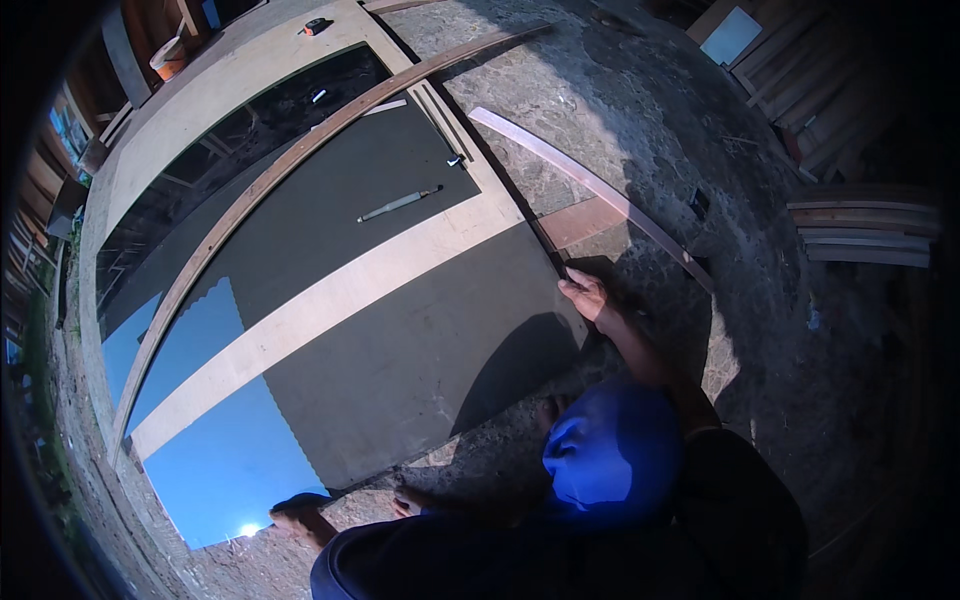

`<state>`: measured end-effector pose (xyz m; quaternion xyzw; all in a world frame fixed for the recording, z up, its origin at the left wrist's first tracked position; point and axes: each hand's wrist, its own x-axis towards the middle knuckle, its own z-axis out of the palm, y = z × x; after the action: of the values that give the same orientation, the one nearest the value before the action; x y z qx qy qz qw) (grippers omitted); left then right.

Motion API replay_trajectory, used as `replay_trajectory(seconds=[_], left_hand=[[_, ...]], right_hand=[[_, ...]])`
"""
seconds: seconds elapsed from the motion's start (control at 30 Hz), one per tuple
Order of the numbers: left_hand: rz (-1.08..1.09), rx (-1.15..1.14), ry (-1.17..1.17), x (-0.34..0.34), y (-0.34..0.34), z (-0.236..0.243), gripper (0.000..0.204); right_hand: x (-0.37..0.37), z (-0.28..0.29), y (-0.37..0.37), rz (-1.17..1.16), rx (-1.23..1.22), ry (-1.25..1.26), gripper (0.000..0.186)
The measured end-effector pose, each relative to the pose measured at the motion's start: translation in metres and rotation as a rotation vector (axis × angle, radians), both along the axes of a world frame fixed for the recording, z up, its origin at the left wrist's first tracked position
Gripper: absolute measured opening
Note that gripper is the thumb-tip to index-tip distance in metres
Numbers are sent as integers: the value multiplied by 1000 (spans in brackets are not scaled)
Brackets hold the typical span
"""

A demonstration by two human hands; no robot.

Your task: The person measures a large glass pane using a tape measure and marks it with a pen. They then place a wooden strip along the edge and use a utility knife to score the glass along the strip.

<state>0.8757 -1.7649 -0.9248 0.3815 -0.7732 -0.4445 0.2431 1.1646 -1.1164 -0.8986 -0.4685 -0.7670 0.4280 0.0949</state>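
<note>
Right hand (585, 293) grasping glossy panel (400, 370), which spreads toward 8 o'clock | left hand (300, 522) also at 8, farther, by near edge; we can't tell its grip | pen-like tool (398, 207) at 10 | we'd keep support even, avoiding twist.

A broad, flat worktop (470, 218) of pale wood carries two large, glossy reflective sheets lying flat. The far sheet (330, 200) leaves a pale border bare beyond it; the near sheet (400, 340) covers the closest end, and a bare strip of wood separates the two. A small orange-and-black tape measure (316, 27) rests on the far border. A long, narrow brown wooden lath (282, 162) spans the worktop over the far sheet. Alongside, the rough grey floor (620, 130) bears a slender pale-pinkish strip (590, 183), a flat reddish-brown board (590, 222) and, farther right, a stack of timber lengths (865, 235).
</note>
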Motion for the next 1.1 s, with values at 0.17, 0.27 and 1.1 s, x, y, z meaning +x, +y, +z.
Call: replay_trajectory(seconds=[0.17, 0.27, 1.1], left_hand=[[-51, -32, -9, -5, 11, 1, 65], [-76, -46, -15, -6, 16, 5, 65], [-161, -90, -6, -14, 29, 13, 67]], right_hand=[[22, 5, 6, -23, -39, 140, 30], [39, 2, -1, -6, 44, 159, 25], [42, 3, -13, 53, 223, 237, 23]])
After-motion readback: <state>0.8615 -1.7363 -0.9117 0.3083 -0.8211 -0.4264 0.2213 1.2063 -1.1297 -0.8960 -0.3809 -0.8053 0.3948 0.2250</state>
